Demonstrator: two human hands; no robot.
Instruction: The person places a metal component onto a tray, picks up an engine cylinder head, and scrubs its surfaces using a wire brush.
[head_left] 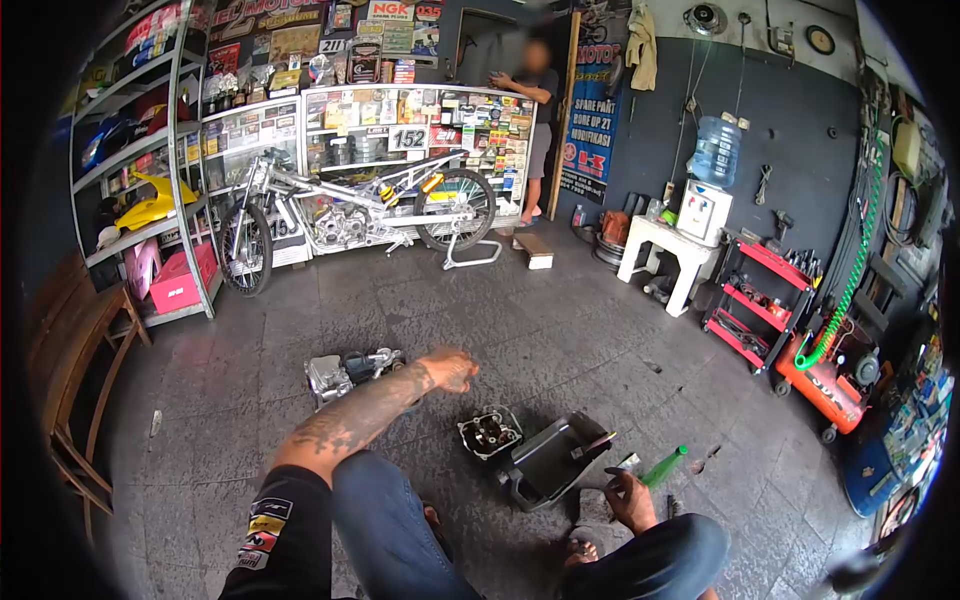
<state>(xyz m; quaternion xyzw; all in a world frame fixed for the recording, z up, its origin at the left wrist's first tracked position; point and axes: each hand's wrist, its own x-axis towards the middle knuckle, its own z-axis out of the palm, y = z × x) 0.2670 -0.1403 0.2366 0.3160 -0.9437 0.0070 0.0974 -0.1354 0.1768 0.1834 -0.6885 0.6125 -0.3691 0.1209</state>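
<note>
My left hand (450, 370) is stretched out over the floor, to the right of a metal engine part (335, 378); its fingers are bent down and mostly hidden behind the back of the hand. My right hand (632, 502) is low beside my right knee, fingers curled together; what they hold, if anything, is too small to name. Just beyond it lies a green bottle (665, 467), tilted. Between the hands are an open metal engine part (490, 432) with dark insides and a dark tray (545, 490) holding dark residue.
A motorcycle frame (350, 205) stands before a glass display counter (420, 92), with a person (540, 95) behind its right end. To the right are a white table (672, 240) with a water dispenser (705, 212), a red tool cart (755, 310) and an orange compressor (822, 385). A wooden bench (80, 350) is left.
</note>
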